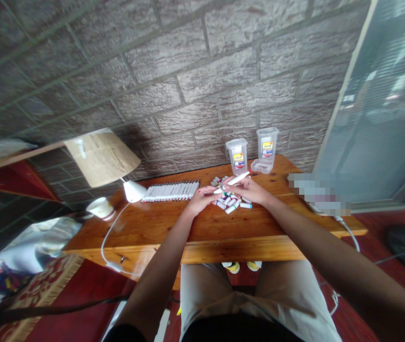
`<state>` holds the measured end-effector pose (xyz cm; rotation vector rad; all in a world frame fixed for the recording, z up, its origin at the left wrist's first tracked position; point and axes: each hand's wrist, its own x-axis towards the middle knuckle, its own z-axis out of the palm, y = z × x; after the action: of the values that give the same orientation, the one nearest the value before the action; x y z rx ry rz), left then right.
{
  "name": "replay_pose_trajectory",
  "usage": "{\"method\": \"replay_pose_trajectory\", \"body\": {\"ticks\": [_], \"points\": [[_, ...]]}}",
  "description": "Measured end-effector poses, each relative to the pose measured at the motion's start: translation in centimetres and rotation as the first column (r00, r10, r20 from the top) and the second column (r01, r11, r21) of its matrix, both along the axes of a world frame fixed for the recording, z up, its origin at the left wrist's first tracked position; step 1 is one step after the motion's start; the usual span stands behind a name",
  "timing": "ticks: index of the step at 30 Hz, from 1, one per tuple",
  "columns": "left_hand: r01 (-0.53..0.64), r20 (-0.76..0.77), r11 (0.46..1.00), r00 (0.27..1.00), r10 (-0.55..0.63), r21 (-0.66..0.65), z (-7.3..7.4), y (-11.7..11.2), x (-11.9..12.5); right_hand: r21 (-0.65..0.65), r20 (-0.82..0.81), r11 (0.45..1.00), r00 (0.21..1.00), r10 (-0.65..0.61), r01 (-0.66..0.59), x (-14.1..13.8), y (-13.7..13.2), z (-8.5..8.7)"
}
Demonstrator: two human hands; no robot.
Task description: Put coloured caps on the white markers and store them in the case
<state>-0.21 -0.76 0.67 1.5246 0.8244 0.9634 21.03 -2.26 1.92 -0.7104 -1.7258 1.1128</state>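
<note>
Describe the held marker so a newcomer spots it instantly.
On the wooden desk, find the pile of short white pieces. Over it, between the left hand and right hand, is the white marker with a red end, held, unlike the row of markers lying flat.

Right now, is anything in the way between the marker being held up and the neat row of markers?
Yes, the left hand: it is between the held marker and the right end of the row of markers. Nothing else visible stands between them.
</note>
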Motion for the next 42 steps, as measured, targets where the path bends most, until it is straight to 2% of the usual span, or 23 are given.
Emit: {"method": "replay_pose_trajectory", "body": {"ticks": [7, 11, 16, 21, 27, 29, 31, 36, 38, 42], "points": [[-0.001, -0.003, 1.0, 1.0, 0.001, 0.014, -0.5, 0.5, -0.2, 0.05, 0.001, 0.999, 1.0, -0.019, 0.019, 0.0, 0.5, -0.8], [-0.013, -0.019, 0.999, 1.0, 0.013, 0.045, -0.5, 0.5, -0.2, 0.03, 0.004, 0.991, 0.991, -0.134, 0.133, 0.1, 0.7, -0.9], [-0.03, 0.009, 1.0, 1.0, 0.029, 0.011, -0.5, 0.4, -0.1, -0.021, -0.008, 0.963, 0.963, -0.268, 0.267, 0.3, 0.4, -0.1], [-0.028, 0.008, 1.0, 1.0, 0.027, 0.011, -0.4, 0.3, -0.1, -0.009, -0.022, 0.971, 0.971, -0.239, 0.239, 0.2, 0.1, 0.2], [-0.018, 0.0, 1.0, 1.0, 0.018, 0.0, -0.5, 0.5, -0.1, 0.09, 0.01, 0.99, 0.994, -0.109, 0.108, 0.0, 0.5, -0.6], [-0.015, -0.013, 1.0, 1.0, 0.015, -0.002, -0.6, 0.6, -0.2, 0.129, 0.015, 0.987, 0.995, -0.103, 0.1, 0.0, 0.6, -0.8], [-0.011, -0.016, 1.0, 1.0, 0.011, 0.005, -0.6, 0.6, -0.2, 0.163, 0.015, 0.977, 0.989, -0.145, 0.141, 0.1, 0.6, -1.0], [-0.011, -0.025, 1.0, 1.0, 0.011, -0.009, -0.4, 0.4, -0.1, 0.212, 0.01, 0.9, 0.92, -0.391, 0.38, 0.5, 0.8, -0.9], [-0.021, -0.038, 1.0, 0.999, 0.021, -0.007, -0.3, 0.4, -0.1, 0.2, -0.021, 0.893, 0.913, -0.407, 0.403, 0.6, 0.9, -0.7], [-0.023, -0.041, 1.0, 0.999, 0.023, -0.007, -0.3, 0.4, -0.1, 0.167, -0.075, 0.914, 0.929, -0.363, 0.37, 0.4, 0.8, -0.4]]}}
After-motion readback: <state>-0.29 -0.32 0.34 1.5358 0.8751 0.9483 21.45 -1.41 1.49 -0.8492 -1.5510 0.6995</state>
